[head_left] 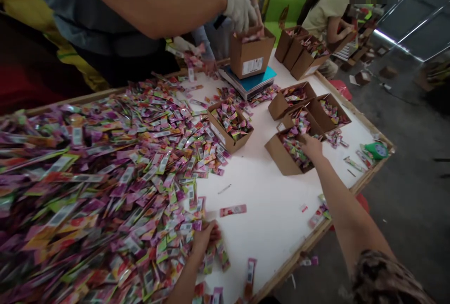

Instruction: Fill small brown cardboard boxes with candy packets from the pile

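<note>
My left hand (pixel 206 235) is at the near edge of a large heap of small colourful stick packets (pixel 140 172), its fingers curled around a few of them. Over on the right, my right hand (pixel 312 147) reaches to the rim of a small cardboard box (pixel 283 158) filled with the same packets. Its fingers are closed at the packets on top; what they pinch, if anything, is hidden. Two more filled boxes stand directly behind that one, and another filled box (pixel 228 140) sits beside the heap.
Across the table (pixel 242 252), a co-worker's gloved hand (pixel 239 7) is over a box (pixel 242 57) on a scale (pixel 251 86). Several filled boxes (pixel 305 67) line the far edge. A green tape dispenser (pixel 376 150) lies at the right corner. Another person sits beyond.
</note>
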`<state>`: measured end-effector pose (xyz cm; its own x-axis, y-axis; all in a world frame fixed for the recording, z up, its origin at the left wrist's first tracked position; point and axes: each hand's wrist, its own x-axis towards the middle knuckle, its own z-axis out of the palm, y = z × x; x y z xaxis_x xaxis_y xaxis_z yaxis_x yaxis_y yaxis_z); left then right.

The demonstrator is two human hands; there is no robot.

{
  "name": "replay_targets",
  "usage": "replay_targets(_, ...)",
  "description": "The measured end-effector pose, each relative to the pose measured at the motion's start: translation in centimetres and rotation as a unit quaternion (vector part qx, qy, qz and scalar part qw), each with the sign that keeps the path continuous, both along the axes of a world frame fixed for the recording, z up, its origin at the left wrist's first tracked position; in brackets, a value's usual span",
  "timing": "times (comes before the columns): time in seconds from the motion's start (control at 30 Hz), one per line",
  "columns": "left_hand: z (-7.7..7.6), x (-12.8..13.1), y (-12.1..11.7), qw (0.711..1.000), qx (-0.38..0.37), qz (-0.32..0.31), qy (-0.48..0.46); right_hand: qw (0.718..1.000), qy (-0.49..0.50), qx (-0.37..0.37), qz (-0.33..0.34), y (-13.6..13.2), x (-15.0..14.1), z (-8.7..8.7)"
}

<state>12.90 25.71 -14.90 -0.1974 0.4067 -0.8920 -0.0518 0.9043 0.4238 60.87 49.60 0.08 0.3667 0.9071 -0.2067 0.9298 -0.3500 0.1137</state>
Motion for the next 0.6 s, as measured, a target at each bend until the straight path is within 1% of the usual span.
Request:
replay_targets(0.1,0.0,0.0,-0.1,1.0,-0.01,0.018,-0.011,0.999,0.001,-0.023,0.042,-2.0,-4.7,-0.4)
replay_targets(0.17,-0.2,0.0,-0.1,1.0,-0.009,0.023,-0.014,0.998,0.005,-0.026,0.063,-1.7,-7.7,-0.6)
replay_targets(0.23,-0.3,0.0,-0.1,0.999,-0.006,0.027,-0.018,0.997,0.018,-0.02,0.078,0.0,-10.5,-0.5)
replay_targets(0.33,-0.5,-0.1,-0.1,0.999,-0.008,0.023,-0.023,0.992,0.051,-0.01,0.112,4.1,-14.3,-0.3)
replay_targets(0.4,-0.5,-0.3,0.0,1.0,-0.013,0.017,-0.023,0.983,0.098,-0.016,0.158,6.9,-15.8,0.2)
replay_targets(0.43,-0.5,-0.3,0.0,1.0,-0.017,0.014,-0.021,0.973,0.133,-0.006,0.187,8.2,-15.9,0.6)
replay_targets(0.47,-0.3,-0.4,0.0,1.0,-0.019,0.012,-0.018,0.962,0.168,0.023,0.214,9.2,-15.4,1.1)
replay_targets(0.5,-0.2,-0.4,0.0,1.0,-0.019,0.01,-0.013,0.952,0.192,0.08,0.226,9.9,-14.1,1.6)
replay_targets(0.53,0.0,-0.4,0.0,1.0,-0.019,0.008,-0.007,0.944,0.198,0.157,0.212,10.3,-12.1,2.0)
replay_targets(0.57,0.1,-0.3,0.0,1.0,-0.017,0.005,0.0,0.936,0.188,0.244,0.173,10.4,-9.3,2.3)
replay_targets(0.6,0.2,-0.2,0.0,1.0,-0.014,0.003,0.004,0.927,0.153,0.329,0.098,10.3,-5.8,2.5)
